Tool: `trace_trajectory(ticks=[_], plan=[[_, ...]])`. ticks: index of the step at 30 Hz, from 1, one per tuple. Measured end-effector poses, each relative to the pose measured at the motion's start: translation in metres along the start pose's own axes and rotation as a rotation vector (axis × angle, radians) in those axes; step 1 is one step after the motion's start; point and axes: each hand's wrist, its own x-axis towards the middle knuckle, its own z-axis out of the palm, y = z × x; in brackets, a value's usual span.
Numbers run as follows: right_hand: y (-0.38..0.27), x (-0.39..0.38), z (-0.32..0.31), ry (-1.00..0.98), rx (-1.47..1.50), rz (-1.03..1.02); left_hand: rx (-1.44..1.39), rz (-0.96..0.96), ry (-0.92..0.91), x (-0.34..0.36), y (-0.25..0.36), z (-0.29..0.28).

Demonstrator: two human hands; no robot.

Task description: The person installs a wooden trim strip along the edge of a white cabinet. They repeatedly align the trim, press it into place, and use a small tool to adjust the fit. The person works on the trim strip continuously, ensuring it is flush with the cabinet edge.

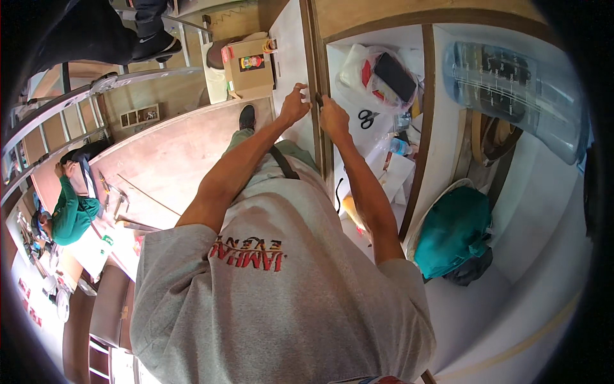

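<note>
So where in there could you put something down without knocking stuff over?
Bare white surface lies right of the teal cloth bag, and bare brown boarding left of the left hand. It is crowded beyond the right hand: black-handled scissors, clear plastic bag, papers.

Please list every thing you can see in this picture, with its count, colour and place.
Wooden frame edge: one, brown, centre, both hands on it.
White panel: one, left of the frame edge.
Scissors: one, black, on the white shelf right of the hands.
Plastic bag: one, clear with dark contents, top centre.
Water bottle: one, large, bluish, top right.
Cloth bag: one, teal, right.
Cardboard box: one, brown, top.
Other person: one, green sleeve, far left.
Left hand: pinching something small and white at the frame edge.
Right hand: grip on the frame edge.
</note>
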Motion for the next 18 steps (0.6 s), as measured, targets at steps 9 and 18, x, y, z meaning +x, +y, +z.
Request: trace_trajectory(ticks=[9, 18], plan=[[-0.011, 0.014, -0.004, -0.064, 0.040, 0.090, -0.009, 0.030, 0.009, 0.008, -0.006, 0.004], [-0.006, 0.011, -0.008, 0.006, 0.035, 0.029, 0.009, 0.005, 0.002, 0.004, 0.000, 0.001]])
